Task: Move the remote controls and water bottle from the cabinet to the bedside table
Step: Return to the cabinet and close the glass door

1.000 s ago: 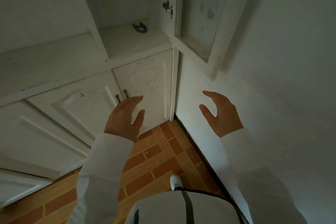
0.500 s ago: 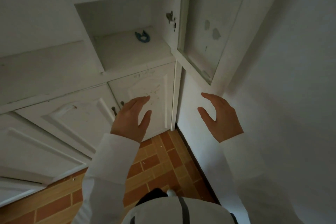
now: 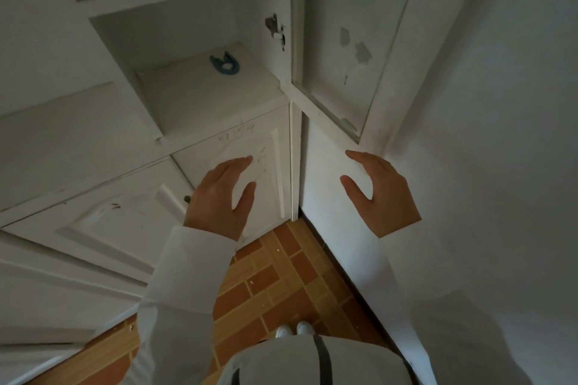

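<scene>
I stand in front of a white cabinet (image 3: 200, 122) in a corner. Its upper compartment is open, and only a small blue clip-like object (image 3: 224, 64) lies on the shelf inside. No remote control or water bottle shows anywhere in the head view. My left hand (image 3: 219, 197) hangs open in front of the lower cabinet door, fingers apart and holding nothing. My right hand (image 3: 380, 192) is open too, held before the white wall at about the same height. Both hands are below the open compartment.
The glass cabinet door (image 3: 350, 40) stands swung open to the right, its lower corner just above my right hand. A white wall (image 3: 484, 166) closes the right side. Closed lower doors (image 3: 103, 222) with small knobs sit left. Orange brick-pattern floor (image 3: 281, 284) lies below.
The view has moved closer and tilted up toward the open compartment. Both hands have risen slightly and stayed open and empty.
</scene>
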